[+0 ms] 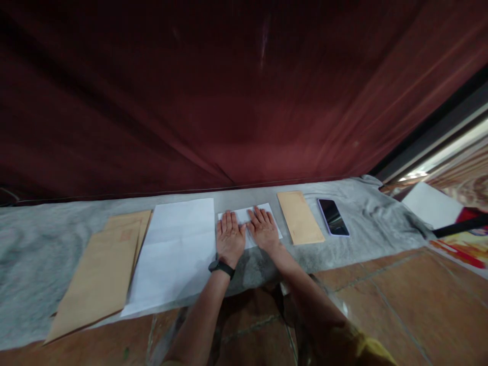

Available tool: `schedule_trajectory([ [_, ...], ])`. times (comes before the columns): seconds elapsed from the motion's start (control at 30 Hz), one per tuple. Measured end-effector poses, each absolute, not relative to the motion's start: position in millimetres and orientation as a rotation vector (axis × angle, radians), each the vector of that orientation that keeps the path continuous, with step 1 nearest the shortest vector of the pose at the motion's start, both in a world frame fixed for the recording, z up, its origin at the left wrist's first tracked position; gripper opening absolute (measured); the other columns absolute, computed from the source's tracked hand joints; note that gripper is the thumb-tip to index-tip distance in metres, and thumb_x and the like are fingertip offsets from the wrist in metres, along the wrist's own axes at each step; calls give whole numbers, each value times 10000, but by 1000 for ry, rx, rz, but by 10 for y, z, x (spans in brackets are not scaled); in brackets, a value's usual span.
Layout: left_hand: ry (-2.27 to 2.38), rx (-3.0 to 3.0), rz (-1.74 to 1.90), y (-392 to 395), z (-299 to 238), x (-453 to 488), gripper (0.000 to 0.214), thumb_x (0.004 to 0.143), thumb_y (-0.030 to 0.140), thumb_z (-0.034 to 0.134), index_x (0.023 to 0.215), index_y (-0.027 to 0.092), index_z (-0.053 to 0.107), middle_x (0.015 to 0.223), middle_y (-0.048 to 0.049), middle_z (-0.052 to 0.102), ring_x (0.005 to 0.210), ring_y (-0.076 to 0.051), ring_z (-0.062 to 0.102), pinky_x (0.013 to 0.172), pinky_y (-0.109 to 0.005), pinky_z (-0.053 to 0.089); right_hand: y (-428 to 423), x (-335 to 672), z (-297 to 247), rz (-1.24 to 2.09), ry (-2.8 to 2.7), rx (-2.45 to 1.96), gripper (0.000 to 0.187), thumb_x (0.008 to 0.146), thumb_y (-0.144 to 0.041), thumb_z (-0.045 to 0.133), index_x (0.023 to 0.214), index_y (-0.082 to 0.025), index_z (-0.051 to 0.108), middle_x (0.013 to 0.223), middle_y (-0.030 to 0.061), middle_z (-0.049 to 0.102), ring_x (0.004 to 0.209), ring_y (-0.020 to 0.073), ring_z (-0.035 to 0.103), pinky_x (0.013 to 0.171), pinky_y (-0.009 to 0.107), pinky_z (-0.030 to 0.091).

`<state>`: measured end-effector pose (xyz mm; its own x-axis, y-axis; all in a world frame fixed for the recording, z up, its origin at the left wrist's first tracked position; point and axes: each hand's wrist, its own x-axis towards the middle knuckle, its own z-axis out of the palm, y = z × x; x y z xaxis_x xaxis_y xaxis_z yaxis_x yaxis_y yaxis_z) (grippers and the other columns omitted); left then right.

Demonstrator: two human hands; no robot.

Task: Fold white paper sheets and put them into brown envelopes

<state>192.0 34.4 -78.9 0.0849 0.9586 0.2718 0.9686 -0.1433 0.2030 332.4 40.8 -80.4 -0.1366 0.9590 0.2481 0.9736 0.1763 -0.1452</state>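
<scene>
Both palms press down on a small folded white paper [244, 215] lying on a grey cloth. My left hand [231, 238] lies flat over its left part, fingers stretched out, with a dark band on the wrist. Over the right part, my right hand [263, 229] rests with its fingers spread. The two thumbs nearly meet at the middle. Left of my hands lies a large white sheet [175, 249] with faint crease lines. A tan envelope [300, 217] lies just to the right of the folded paper.
Large brown envelopes [99, 274] overlap at the left. A phone [333, 217] with a light purple edge lies at the right. The grey cloth [366, 218] runs along a dark red curtain [244, 101]. Brown floor tiles [396, 305] show in front.
</scene>
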Motion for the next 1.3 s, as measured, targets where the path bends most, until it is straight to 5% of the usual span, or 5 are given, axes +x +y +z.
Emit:
schedule_trajectory([
  [0.5, -2070, -2180, -707, 313, -840, 1887, 589, 1023, 320, 311, 1486, -25, 424, 1540, -267, 450, 1481, -345, 374, 1190, -532, 349, 350, 3761, -933, -105, -2036, -1888, 595, 1060, -404, 396, 1517, -24, 421, 1565, 214, 432, 1441, 316, 434, 1171, 471, 367],
  [0.8, -1704, -2524, -654, 275, -783, 2079, 584, 993, 227, 376, 1560, 94, 339, 1633, -159, 352, 1552, -277, 222, 1249, -506, 274, 392, 3401, -719, 212, -2012, -1589, 578, 1088, -401, 253, 1539, -74, 407, 1611, 159, 378, 1526, 232, 298, 1237, 452, 308],
  [0.97, -1710, -2594, -599, 314, -966, 2161, 599, 971, 187, 404, 1561, 107, 335, 1622, -170, 369, 1536, -247, 276, 1260, -487, 250, 417, 3190, -754, 371, -2095, -1500, 552, 1093, -390, 250, 1508, -98, 467, 1572, 128, 456, 1506, 187, 336, 1255, 401, 284],
  [1.3, -1824, -2485, -551, 234, -866, 1992, 582, 1018, 275, 298, 1544, 30, 346, 1619, -194, 354, 1551, -265, 223, 1259, -488, 244, 327, 3470, -820, 56, -2229, -1696, 519, 1077, -395, 362, 1530, -158, 450, 1609, 119, 381, 1507, 247, 340, 1239, 454, 278],
])
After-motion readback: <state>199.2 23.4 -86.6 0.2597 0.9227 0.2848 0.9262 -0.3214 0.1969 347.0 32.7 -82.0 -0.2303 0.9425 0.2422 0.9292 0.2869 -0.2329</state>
